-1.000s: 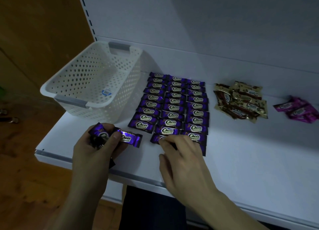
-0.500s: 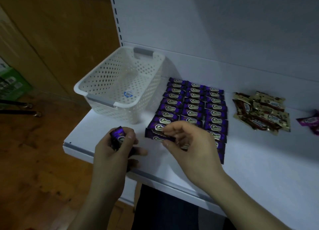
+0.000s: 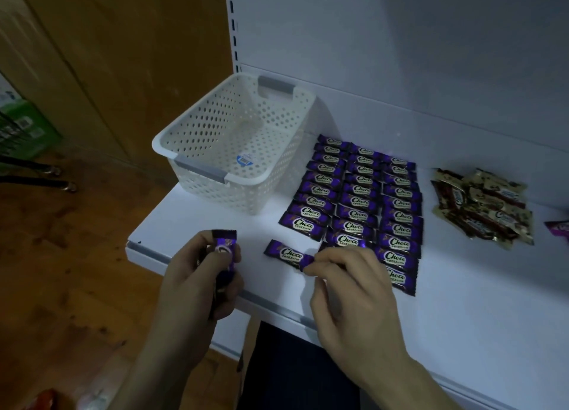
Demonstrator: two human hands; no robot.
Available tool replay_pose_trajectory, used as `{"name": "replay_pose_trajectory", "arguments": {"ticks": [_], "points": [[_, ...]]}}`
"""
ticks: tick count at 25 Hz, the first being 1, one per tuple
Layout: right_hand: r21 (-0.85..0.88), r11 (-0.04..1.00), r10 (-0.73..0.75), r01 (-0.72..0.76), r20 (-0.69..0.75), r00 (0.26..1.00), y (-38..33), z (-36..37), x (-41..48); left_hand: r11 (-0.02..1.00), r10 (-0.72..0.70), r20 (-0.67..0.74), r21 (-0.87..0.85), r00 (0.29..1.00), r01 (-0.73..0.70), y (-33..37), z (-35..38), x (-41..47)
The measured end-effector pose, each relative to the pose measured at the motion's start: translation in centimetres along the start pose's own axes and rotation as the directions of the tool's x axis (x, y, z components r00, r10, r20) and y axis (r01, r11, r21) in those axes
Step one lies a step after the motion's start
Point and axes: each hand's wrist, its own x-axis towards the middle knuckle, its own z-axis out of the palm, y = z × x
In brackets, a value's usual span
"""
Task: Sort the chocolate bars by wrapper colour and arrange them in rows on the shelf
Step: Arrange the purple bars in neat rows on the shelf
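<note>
The right hand (image 3: 354, 289) is pinching the right end of a loose purple bar (image 3: 288, 254) between thumb and forefinger; its grip is closing on the crimped tip only, with the other fingers curling loosely behind. The bar is lying flat on the white shelf (image 3: 462, 302), just in front of the left column of the purple rows (image 3: 360, 200). Its long axis is running left to right, with the left end angling slightly toward the back, and its "Choco" label is facing up.

The left hand (image 3: 197, 274) is gripping a purple bundle (image 3: 226, 249) near the shelf's front left corner, fingers wrapping tightly round it. The bundle is standing roughly on end, one wrapper tip poking out above the thumb. It looks like more than one bar, though the count is hard to make out.

The rows are forming three columns from the back wall toward the front edge, each bar lying crosswise and overlapping the next.

A white basket (image 3: 215, 175) is sitting to their left, showing a blue-and-white sticker (image 3: 245, 160) on its floor. A gold-and-brown heap (image 3: 483, 206) is lying to the right, well apart, and a pink bar (image 3: 558, 228) is showing at the frame's right edge.
</note>
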Motion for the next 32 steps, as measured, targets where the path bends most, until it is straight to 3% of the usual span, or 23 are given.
{"name": "replay_pose_trajectory", "arguments": {"ticks": [6,9,15,23,25,27,29,30,32], "points": [[-0.145,0.985,-0.073,0.093,0.14,0.987,0.4,1.6,2.9,0.918,0.222,0.04,0.327,0.974,-0.222,0.1,0.3,0.6],[-0.152,0.984,-0.079,0.095,0.111,0.991,0.5,2.7,3.0,0.83,0.321,-0.005,0.483,0.947,-0.279,-0.3,0.0,1.2],[-0.268,0.962,-0.05,0.043,-0.02,0.999,0.5,3.2,2.7,0.821,0.364,-0.007,0.475,0.931,-0.317,-0.6,0.1,1.3],[-0.267,0.963,0.043,-0.042,-0.005,0.999,0.3,3.1,2.7,0.841,0.316,0.016,0.458,0.949,-0.287,-0.6,-0.1,1.3],[-0.168,0.983,0.066,-0.068,-0.019,0.998,0.0,2.6,2.9,0.827,0.313,0.029,0.482,0.949,-0.288,-0.3,0.0,1.0],[0.179,0.968,0.172,-0.175,0.032,0.985,-0.9,1.3,3.4,0.839,0.297,0.062,0.46,0.953,-0.291,0.3,0.2,0.6],[0.538,0.767,0.235,-0.35,0.272,0.933,-1.8,0.1,4.0,0.844,0.275,0.137,0.439,0.952,-0.307,0.9,0.5,0.0],[0.611,0.676,0.217,-0.411,0.368,0.904,-2.3,-0.2,4.2,0.845,0.27,0.169,0.431,0.948,-0.317,1.0,0.7,-0.2],[0.645,0.629,0.236,-0.434,0.374,0.897,-2.4,-0.3,4.1,0.85,0.27,0.163,0.422,0.949,-0.315,0.9,0.8,-0.5]]}}
